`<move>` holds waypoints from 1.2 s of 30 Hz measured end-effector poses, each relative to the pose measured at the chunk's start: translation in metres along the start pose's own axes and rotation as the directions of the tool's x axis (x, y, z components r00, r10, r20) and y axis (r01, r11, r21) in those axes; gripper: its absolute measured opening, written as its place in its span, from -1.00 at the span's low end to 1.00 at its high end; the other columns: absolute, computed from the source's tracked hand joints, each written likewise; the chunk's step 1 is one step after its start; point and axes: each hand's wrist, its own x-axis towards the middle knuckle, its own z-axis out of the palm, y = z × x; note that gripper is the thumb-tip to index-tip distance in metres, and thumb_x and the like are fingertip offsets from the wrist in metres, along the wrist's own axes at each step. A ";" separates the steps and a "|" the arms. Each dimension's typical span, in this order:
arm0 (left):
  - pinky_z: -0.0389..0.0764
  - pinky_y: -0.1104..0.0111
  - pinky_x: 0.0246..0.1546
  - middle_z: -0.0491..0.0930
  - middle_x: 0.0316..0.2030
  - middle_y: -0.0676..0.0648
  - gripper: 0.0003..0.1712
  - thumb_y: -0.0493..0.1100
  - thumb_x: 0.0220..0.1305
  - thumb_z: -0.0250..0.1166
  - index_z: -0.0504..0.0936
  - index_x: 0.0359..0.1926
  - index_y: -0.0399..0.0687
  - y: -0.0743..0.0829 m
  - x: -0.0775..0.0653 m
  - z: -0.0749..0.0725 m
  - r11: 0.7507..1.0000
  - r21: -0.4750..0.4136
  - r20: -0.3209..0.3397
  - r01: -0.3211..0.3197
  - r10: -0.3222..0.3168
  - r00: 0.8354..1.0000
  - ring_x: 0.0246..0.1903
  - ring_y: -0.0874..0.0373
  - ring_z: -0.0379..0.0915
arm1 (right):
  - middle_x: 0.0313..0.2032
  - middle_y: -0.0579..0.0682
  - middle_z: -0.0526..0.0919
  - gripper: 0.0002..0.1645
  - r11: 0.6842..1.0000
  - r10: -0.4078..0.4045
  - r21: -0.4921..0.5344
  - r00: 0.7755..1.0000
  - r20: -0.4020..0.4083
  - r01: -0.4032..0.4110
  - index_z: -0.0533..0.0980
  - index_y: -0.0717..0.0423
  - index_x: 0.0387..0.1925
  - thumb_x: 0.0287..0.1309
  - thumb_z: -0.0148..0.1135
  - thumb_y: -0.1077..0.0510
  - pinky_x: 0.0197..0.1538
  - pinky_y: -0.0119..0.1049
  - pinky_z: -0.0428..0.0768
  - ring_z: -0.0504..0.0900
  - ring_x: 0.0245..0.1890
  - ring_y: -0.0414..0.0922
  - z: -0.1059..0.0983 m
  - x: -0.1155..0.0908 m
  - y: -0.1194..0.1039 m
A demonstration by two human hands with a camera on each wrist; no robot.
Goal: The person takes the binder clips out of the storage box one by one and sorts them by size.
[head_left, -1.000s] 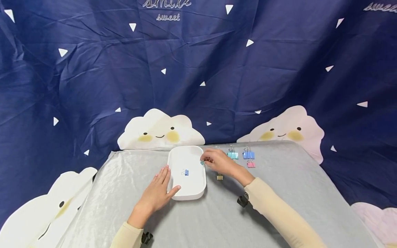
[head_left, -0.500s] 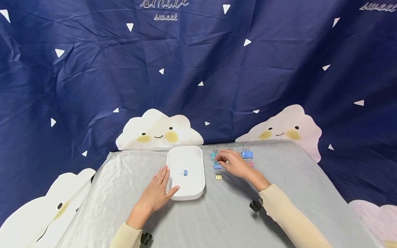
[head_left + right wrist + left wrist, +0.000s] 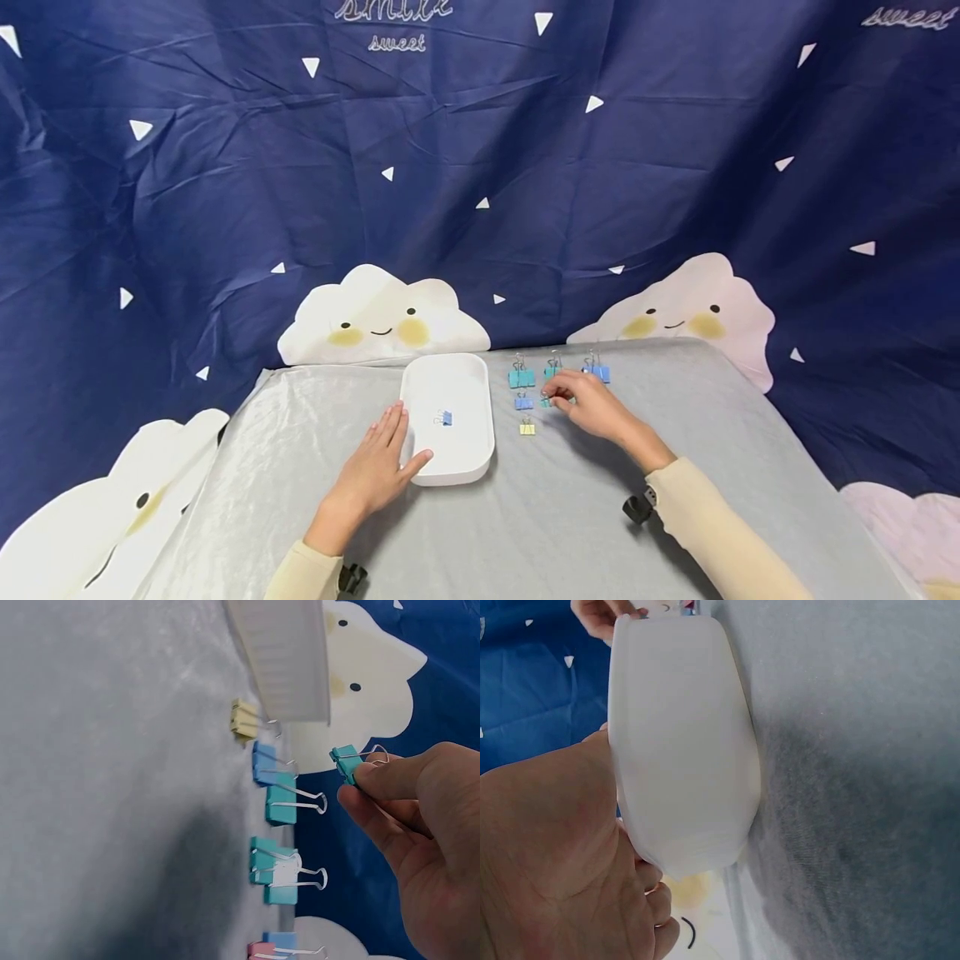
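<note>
My right hand [image 3: 588,404] pinches a small teal binder clip [image 3: 346,763] by its wire handles, between thumb and fingers, over the rows of clips. Below it stand a large teal clip [image 3: 522,378], a blue clip [image 3: 523,403] and a yellow clip [image 3: 527,429] in one column. Another pair of teal clips [image 3: 262,859] stands beside them, partly hidden by the hand in the head view. My left hand [image 3: 375,467] lies with straight fingers along the left rim of a white tray [image 3: 454,477]. One small blue clip [image 3: 446,418] lies inside the tray.
Farther right stand a large blue clip [image 3: 600,373] and a pink clip [image 3: 261,950]. A grey cloth [image 3: 510,542] covers the table. Behind its far edge hangs a dark blue curtain [image 3: 450,217] with clouds and triangles.
My right hand has moved right from the tray's right rim to over the clips, carrying the teal binder clip. The left hand stays at the tray.
</note>
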 end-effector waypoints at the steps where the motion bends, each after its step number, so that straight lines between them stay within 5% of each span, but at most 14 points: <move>1: 0.09 -0.11 0.69 0.00 0.69 -0.32 0.06 0.38 0.57 0.07 0.11 0.64 -0.40 0.000 0.000 0.000 1.000 0.000 0.000 0.001 -0.001 1.000 0.70 -0.23 -0.12 | -0.17 -0.04 0.79 -0.82 1.000 0.003 0.001 1.000 -0.001 -0.003 0.75 0.15 -0.12 0.28 0.43 0.38 -0.08 -0.23 0.78 0.76 -0.20 -0.15 0.001 -0.002 0.002; 18: 0.09 -0.12 0.69 -0.01 0.69 -0.32 0.07 0.38 0.57 0.06 0.10 0.64 -0.41 0.000 0.000 0.000 1.000 0.004 0.004 0.002 -0.002 1.000 0.69 -0.24 -0.09 | -0.24 -0.02 0.80 -0.85 0.998 0.056 0.035 0.998 -0.011 -0.055 0.73 0.13 -0.22 0.24 0.45 0.41 -0.14 -0.30 0.76 0.75 -0.25 -0.19 0.019 -0.023 0.030; 26: 0.10 -0.14 0.68 0.02 0.68 -0.35 0.06 0.37 0.57 0.09 0.13 0.62 -0.44 0.001 0.000 0.000 1.000 -0.006 -0.015 -0.010 0.010 1.000 0.68 -0.26 -0.07 | -0.24 -0.03 0.79 -0.88 0.988 0.156 0.006 0.988 0.012 -0.156 0.72 0.10 -0.22 0.26 0.45 0.35 -0.11 -0.27 0.74 0.72 -0.22 -0.18 0.018 -0.033 0.041; 36: 0.10 -0.13 0.68 0.00 0.68 -0.33 0.07 0.37 0.56 0.10 0.12 0.63 -0.42 0.002 -0.002 -0.001 1.000 0.000 -0.002 -0.002 0.002 1.000 0.69 -0.24 -0.10 | -0.34 -0.15 0.76 -0.86 0.986 0.167 0.004 0.986 0.015 -0.167 0.71 0.11 -0.25 0.20 0.46 0.38 0.12 0.02 0.51 0.65 -0.32 -0.28 0.022 -0.041 0.046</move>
